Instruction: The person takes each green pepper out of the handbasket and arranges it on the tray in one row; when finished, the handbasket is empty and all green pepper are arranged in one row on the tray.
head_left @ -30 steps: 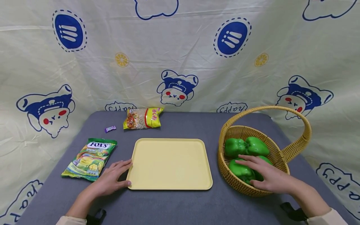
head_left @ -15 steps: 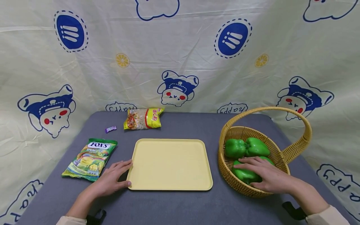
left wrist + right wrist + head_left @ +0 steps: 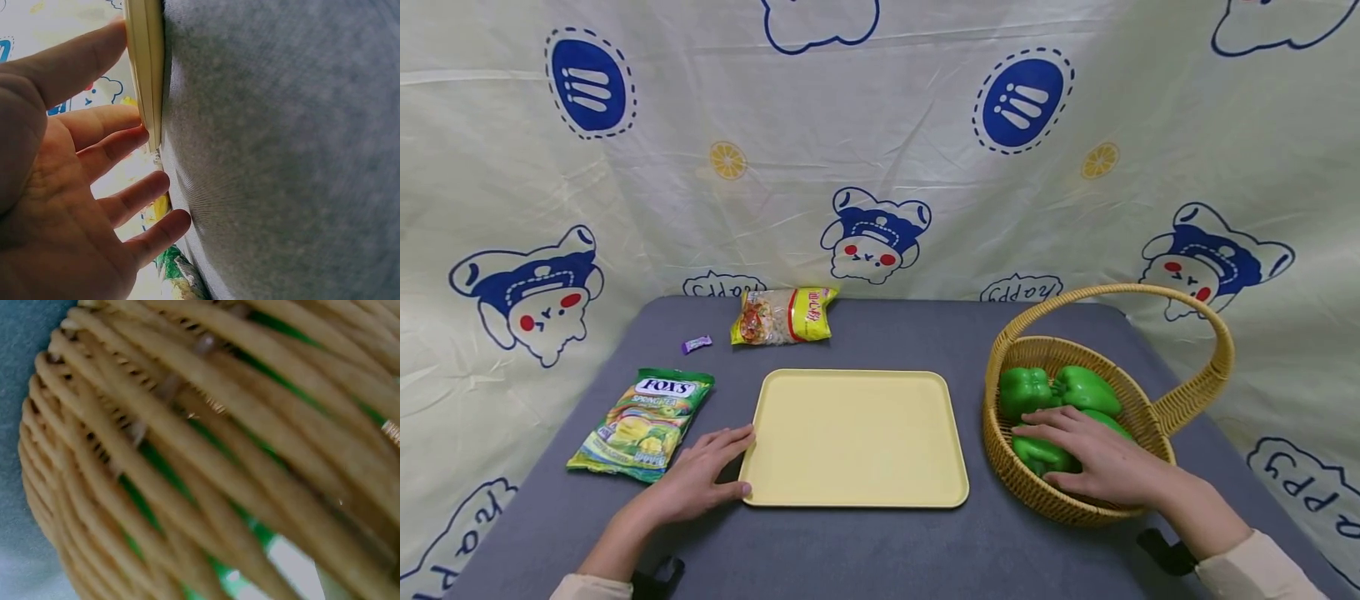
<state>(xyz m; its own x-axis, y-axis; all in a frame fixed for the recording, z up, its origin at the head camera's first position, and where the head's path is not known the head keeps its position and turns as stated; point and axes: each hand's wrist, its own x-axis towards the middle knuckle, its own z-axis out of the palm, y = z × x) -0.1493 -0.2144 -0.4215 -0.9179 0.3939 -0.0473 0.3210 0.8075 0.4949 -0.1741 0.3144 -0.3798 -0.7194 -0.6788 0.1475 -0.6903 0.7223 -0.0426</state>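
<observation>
Since half a second ago: right hand (image 3: 1086, 450) has shifted slightly toward 10 o'clock in the wicker basket (image 3: 1011, 475), near pepper (image 3: 1041, 454) likewise. Clock centred on tray, 12 away from wearer.

Left hand (image 3: 700, 471) at 8 to 9, fingers spread, thumb and fingertips against rim of yellow tray (image 3: 857, 442), flat on grey bench (image 3: 850, 550). Basket at 3, handle (image 3: 1191, 392) arching overhead. Right fingers apart over green near pepper, at basket's 8; cannot tell if gripping. Fox's bag (image 3: 643, 425) at 9.

Farther: two back peppers (image 3: 1026, 392), basket's 11 to 12, touching. Purple sweet (image 3: 697, 344) at 10; yellow food bag (image 3: 784, 317) at 11; printed backdrop (image 3: 775, 208) behind.
</observation>
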